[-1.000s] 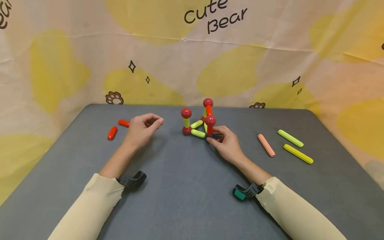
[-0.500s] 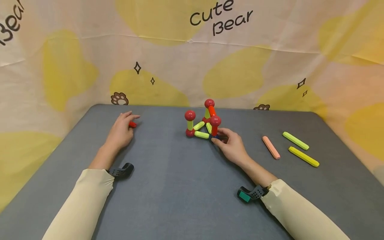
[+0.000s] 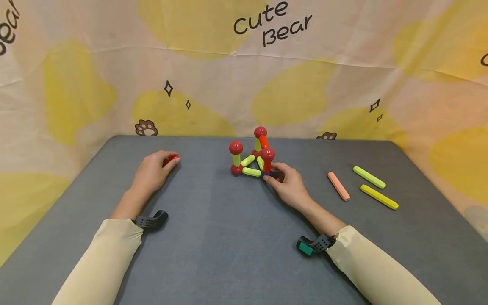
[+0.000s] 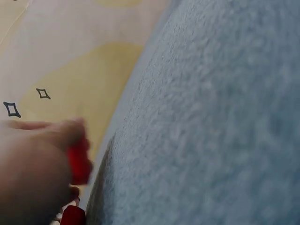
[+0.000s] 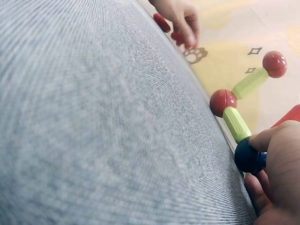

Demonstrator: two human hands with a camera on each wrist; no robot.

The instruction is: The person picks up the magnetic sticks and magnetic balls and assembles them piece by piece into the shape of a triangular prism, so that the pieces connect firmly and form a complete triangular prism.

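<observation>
My left hand (image 3: 150, 173) is at the left of the table and pinches a short red magnetic rod (image 4: 78, 161) between thumb and fingers. A second red rod (image 5: 161, 22) lies beside that hand in the right wrist view. At the middle stands a small frame of magnetic rods and balls. Its base has light green rods (image 3: 251, 172) and red balls (image 3: 237, 169); short uprights carry more red balls (image 3: 236, 147), and an orange-red rod (image 3: 264, 142) spans two of them. My right hand (image 3: 289, 184) grips the dark blue ball (image 5: 248, 155) at the frame's near right corner.
On the right of the grey table (image 3: 228, 254) lie a salmon rod (image 3: 338, 186), a light green rod (image 3: 369, 177) and a yellow rod (image 3: 379, 197). A printed cloth (image 3: 213, 84) hangs behind the table's far edge.
My left hand has moved left from near the frame to the red rods, and now has one between its fingertips. The right hand has stayed at the blue ball.
</observation>
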